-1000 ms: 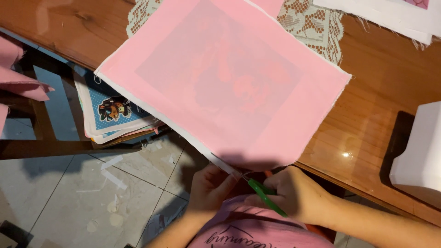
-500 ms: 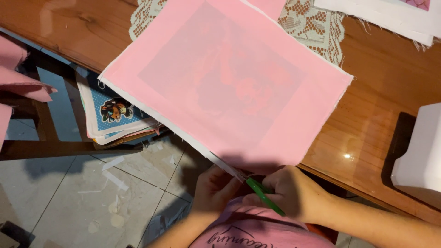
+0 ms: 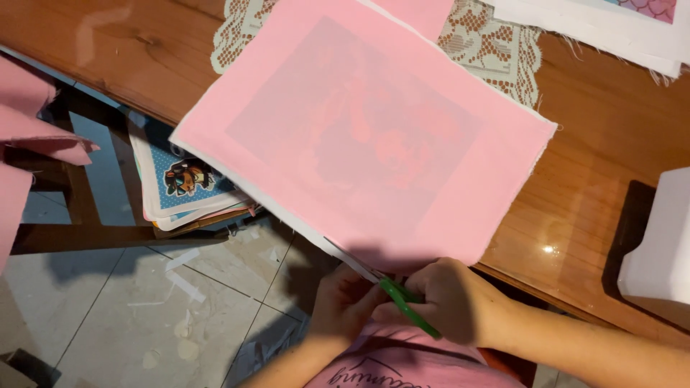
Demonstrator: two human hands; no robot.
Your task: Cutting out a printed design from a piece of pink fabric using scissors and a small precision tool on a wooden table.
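Pink fabric [image 3: 359, 136] edge under green scissors [image 3: 406, 305], right hand [image 3: 449, 302].

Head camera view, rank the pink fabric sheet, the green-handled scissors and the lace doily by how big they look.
1. pink fabric sheet, clearly largest.
2. lace doily, mostly covered, so its true size is unsure.
3. green-handled scissors, smallest, held in the right hand.

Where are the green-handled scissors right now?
In the head view, the green-handled scissors are at the bottom centre, held in the right hand, blades along the near-left edge of the pink fabric sheet, beside the left hand.
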